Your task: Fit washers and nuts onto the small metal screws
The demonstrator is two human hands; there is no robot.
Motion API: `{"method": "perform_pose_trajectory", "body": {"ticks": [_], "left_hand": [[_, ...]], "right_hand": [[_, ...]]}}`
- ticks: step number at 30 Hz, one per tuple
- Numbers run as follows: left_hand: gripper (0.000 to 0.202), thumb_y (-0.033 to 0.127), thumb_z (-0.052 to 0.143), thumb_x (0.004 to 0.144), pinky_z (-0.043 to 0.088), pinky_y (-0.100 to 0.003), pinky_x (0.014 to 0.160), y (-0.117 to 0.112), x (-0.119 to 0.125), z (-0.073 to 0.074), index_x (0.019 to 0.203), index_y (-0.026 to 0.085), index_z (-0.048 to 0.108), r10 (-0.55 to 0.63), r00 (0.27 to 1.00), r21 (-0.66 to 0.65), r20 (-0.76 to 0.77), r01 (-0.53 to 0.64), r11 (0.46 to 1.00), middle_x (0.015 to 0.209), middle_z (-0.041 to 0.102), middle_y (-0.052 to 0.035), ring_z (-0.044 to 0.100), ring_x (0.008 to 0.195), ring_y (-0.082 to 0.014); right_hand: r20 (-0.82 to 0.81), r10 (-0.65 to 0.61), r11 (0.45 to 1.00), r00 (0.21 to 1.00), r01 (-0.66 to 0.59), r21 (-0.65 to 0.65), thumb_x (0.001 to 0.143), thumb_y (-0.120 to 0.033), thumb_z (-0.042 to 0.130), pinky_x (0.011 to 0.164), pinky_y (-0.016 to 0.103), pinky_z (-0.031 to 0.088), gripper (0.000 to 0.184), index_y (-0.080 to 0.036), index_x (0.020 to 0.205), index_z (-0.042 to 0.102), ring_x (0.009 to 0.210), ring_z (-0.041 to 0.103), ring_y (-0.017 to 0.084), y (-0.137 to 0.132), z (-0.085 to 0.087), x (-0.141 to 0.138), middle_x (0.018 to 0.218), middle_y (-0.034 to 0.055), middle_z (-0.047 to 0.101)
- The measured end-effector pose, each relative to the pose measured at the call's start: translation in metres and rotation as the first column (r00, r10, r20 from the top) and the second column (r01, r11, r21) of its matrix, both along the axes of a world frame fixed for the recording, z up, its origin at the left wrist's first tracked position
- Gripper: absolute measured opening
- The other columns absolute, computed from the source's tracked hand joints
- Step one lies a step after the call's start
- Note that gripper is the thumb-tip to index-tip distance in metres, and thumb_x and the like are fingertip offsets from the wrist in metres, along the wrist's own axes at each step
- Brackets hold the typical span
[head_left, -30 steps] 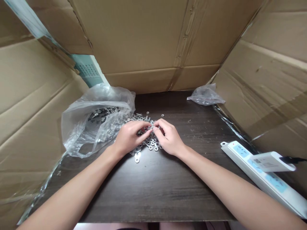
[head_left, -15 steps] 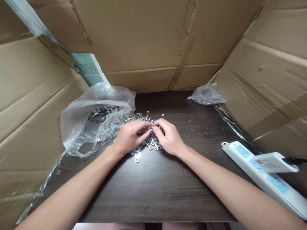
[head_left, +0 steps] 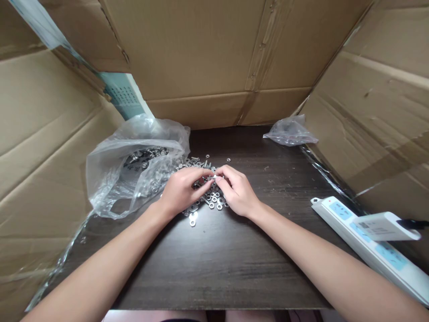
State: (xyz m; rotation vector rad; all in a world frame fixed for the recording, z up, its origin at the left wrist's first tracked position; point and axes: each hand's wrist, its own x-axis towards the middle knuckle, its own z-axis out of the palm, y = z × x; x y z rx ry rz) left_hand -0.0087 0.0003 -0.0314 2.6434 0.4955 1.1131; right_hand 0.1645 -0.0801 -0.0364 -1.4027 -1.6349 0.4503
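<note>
Over a pile of loose bolts, nuts and washers [head_left: 214, 197], my two hands meet fingertip to fingertip. My left hand [head_left: 183, 188] pinches one end of a small shiny bolt [head_left: 215, 177] between thumb and forefinger. Against the other end, the thumb and forefinger of my right hand [head_left: 238, 190] are closed. The fingers partly hide the bolt, and I cannot make out whether a nut is on it. Beside my left hand, an open clear plastic bag [head_left: 103, 165] lies on its side with many more metal fasteners in it.
A smaller clear bag [head_left: 291, 130] lies at the back right of the dark wooden table [head_left: 214, 264]. On the right is a white power strip [head_left: 348, 223] with a plugged-in adapter [head_left: 378, 226]. Cardboard walls [head_left: 201, 49] stand at the back and both sides.
My hands stay nearly in place. The fingertips have shifted slightly, and a bright bit of the metal piece now shows between them. The view has moved a little.
</note>
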Motion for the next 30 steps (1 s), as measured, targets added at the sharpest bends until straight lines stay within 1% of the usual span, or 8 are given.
{"method": "perform_pose_trajectory", "body": {"ticks": [6, 9, 12, 14, 18, 22, 30], "left_hand": [[0.012, 0.024, 0.063, 0.095, 0.054, -0.028, 0.075, 0.0000, -0.0013, 0.0000, 0.102, 0.016, 0.068, 0.007, 1.000, 0.005, -0.013, -0.007, 1.000, 0.090, 0.074, -0.0032, 0.069, 0.077, -0.0151], [0.012, 0.025, 0.062, 0.095, 0.053, -0.028, 0.075, 0.0004, -0.0021, -0.0005, 0.102, 0.016, 0.068, 0.006, 1.000, -0.006, -0.012, -0.006, 1.000, 0.090, 0.073, -0.0028, 0.068, 0.075, -0.0141], [0.013, 0.025, 0.062, 0.095, 0.053, -0.028, 0.075, 0.0010, -0.0016, -0.0011, 0.103, 0.016, 0.068, 0.004, 1.000, -0.022, -0.012, -0.004, 1.000, 0.092, 0.073, -0.0025, 0.067, 0.074, -0.0134], [0.013, 0.025, 0.062, 0.095, 0.053, -0.028, 0.075, 0.0014, -0.0009, -0.0012, 0.103, 0.016, 0.068, 0.004, 1.000, -0.026, -0.010, -0.004, 1.000, 0.093, 0.073, -0.0028, 0.068, 0.077, -0.0139], [0.013, 0.025, 0.063, 0.095, 0.052, -0.027, 0.076, 0.0012, -0.0005, -0.0005, 0.103, 0.017, 0.068, -0.001, 1.000, -0.013, -0.007, 0.001, 1.000, 0.094, 0.074, -0.0024, 0.068, 0.079, -0.0141], [0.012, 0.024, 0.062, 0.095, 0.052, -0.026, 0.074, 0.0006, -0.0010, -0.0002, 0.103, 0.017, 0.068, -0.011, 1.000, -0.020, -0.013, 0.011, 1.000, 0.092, 0.073, -0.0015, 0.067, 0.075, -0.0125], [0.011, 0.024, 0.063, 0.095, 0.051, -0.026, 0.073, 0.0008, -0.0009, -0.0016, 0.103, 0.017, 0.067, -0.010, 1.000, -0.026, -0.009, 0.010, 1.000, 0.091, 0.072, -0.0014, 0.066, 0.074, -0.0122]], "right_hand": [[0.009, 0.006, 1.000, 1.000, -0.006, -0.005, 0.098, -0.026, 0.046, 0.074, 0.030, 0.041, 0.017, -0.020, 0.087, 0.058, 0.081, 0.057, 0.017, 0.0008, -0.0006, -0.0004, 0.086, 0.0029, 0.062], [0.015, 0.001, 1.000, 1.000, -0.002, 0.004, 0.099, -0.027, 0.045, 0.075, 0.031, 0.042, 0.019, -0.020, 0.088, 0.059, 0.083, 0.058, 0.017, 0.0009, -0.0009, -0.0005, 0.088, 0.0034, 0.062], [0.015, -0.013, 1.000, 1.000, 0.012, 0.022, 0.097, -0.024, 0.047, 0.075, 0.031, 0.042, 0.013, -0.020, 0.095, 0.060, 0.083, 0.057, 0.017, 0.0005, -0.0009, -0.0004, 0.093, 0.0038, 0.063], [0.012, -0.013, 1.000, 1.000, 0.013, 0.024, 0.095, -0.022, 0.049, 0.074, 0.030, 0.042, 0.010, -0.020, 0.097, 0.059, 0.082, 0.057, 0.017, 0.0001, -0.0010, -0.0002, 0.094, 0.0036, 0.062], [0.019, -0.006, 1.000, 1.000, 0.006, 0.023, 0.093, -0.021, 0.050, 0.072, 0.029, 0.041, 0.007, -0.019, 0.095, 0.057, 0.078, 0.055, 0.016, 0.0001, -0.0023, 0.0003, 0.092, 0.0029, 0.060], [0.028, -0.001, 1.000, 1.000, 0.000, 0.031, 0.095, -0.022, 0.049, 0.071, 0.029, 0.041, 0.009, -0.019, 0.093, 0.057, 0.076, 0.054, 0.015, 0.0007, -0.0034, 0.0001, 0.090, 0.0024, 0.060], [0.031, 0.000, 1.000, 1.000, -0.001, 0.025, 0.097, -0.024, 0.048, 0.069, 0.029, 0.040, 0.013, -0.019, 0.091, 0.058, 0.074, 0.054, 0.014, 0.0005, -0.0031, -0.0004, 0.087, 0.0020, 0.060]]}}
